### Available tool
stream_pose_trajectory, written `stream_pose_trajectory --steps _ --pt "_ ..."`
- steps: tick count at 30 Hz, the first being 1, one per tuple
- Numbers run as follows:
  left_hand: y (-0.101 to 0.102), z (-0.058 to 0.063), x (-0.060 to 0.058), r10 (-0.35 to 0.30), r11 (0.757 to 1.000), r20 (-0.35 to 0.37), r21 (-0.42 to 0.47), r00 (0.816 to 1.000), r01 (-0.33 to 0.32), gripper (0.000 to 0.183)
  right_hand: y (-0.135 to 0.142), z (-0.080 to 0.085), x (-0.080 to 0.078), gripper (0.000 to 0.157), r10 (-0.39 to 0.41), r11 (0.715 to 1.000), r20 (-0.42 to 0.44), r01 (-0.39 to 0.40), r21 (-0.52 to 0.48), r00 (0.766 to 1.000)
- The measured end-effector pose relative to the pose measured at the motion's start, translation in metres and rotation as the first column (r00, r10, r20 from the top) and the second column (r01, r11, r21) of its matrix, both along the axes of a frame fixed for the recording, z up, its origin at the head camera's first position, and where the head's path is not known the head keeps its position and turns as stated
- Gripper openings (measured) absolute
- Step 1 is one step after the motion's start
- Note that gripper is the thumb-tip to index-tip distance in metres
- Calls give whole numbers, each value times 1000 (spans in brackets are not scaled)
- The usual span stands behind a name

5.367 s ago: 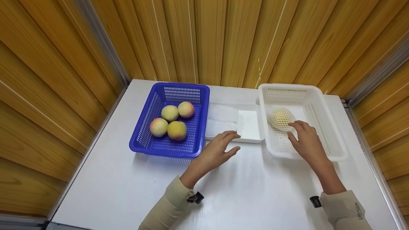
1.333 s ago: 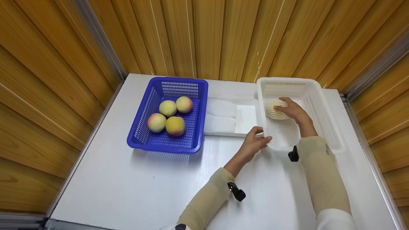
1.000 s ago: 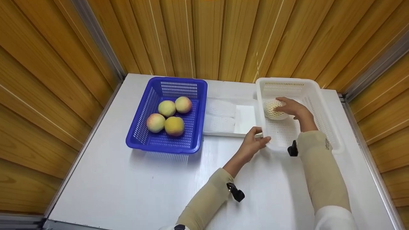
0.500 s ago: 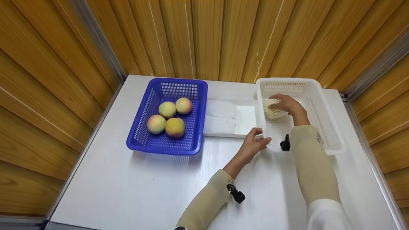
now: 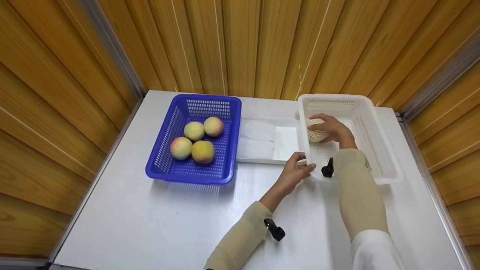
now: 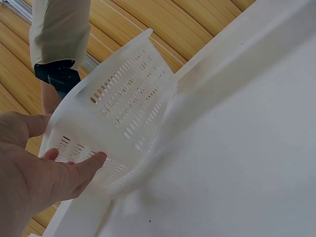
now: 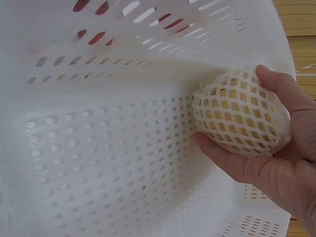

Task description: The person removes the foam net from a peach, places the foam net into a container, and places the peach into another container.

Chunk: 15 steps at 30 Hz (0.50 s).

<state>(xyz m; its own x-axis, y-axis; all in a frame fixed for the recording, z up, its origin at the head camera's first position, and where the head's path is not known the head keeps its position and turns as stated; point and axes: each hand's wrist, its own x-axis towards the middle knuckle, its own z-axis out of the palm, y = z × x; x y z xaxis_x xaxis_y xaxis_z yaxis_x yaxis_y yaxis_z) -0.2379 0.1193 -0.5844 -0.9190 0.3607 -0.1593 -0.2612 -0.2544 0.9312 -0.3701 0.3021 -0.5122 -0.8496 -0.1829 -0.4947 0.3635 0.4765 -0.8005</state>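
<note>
In the white basket (image 5: 386,165), a yellowish, peach-like fruit in a white foam net (image 7: 237,111) lies against the left wall. My right hand (image 5: 332,129) holds it from the right; in the right wrist view thumb and fingers curve round its two sides, while the palm side of the fruit is hidden. My left hand (image 5: 288,176) is at the basket's near left corner. Its fingertips rest at the rim and outer wall, thumb and fingers spread apart, as the left wrist view (image 6: 39,173) of the hand shows.
A blue basket (image 5: 150,174) with several bare peaches (image 5: 203,152) stands on the left. Between the baskets sits a shallow white tray (image 5: 287,144) with flat foam nets (image 5: 257,149) in its left part. Wood-patterned walls (image 5: 240,45) enclose the white table (image 5: 168,225).
My left hand has moved right from the tray's front to the white basket's corner. My right hand has taken hold of the netted fruit, which has shifted left to the basket wall.
</note>
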Motion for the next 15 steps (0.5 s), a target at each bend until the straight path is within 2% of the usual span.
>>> stream_pose_trajectory --steps 5,9,11,12,15 --pt "-1 0 -1 5 1000 -6 1 1000 -5 40 3 -13 -7 62 38 996 -48 -33 89 998" --pt "-2 1 -1 2 1000 -6 -15 1000 -2 39 8 -15 -10 58 110 975 -59 -96 202 992" --pt "-2 1 0 -3 1000 -5 -23 1000 3 40 10 -13 -10 54 181 938 -81 -147 314 980" --pt "-1 1 0 -4 1000 -5 -25 1000 3 40 11 -12 -10 52 231 907 -94 -179 381 968" --pt "0 1 -1 7 999 -6 -35 1000 -7 39 14 -8 -13 49 376 775 -112 -246 583 920"
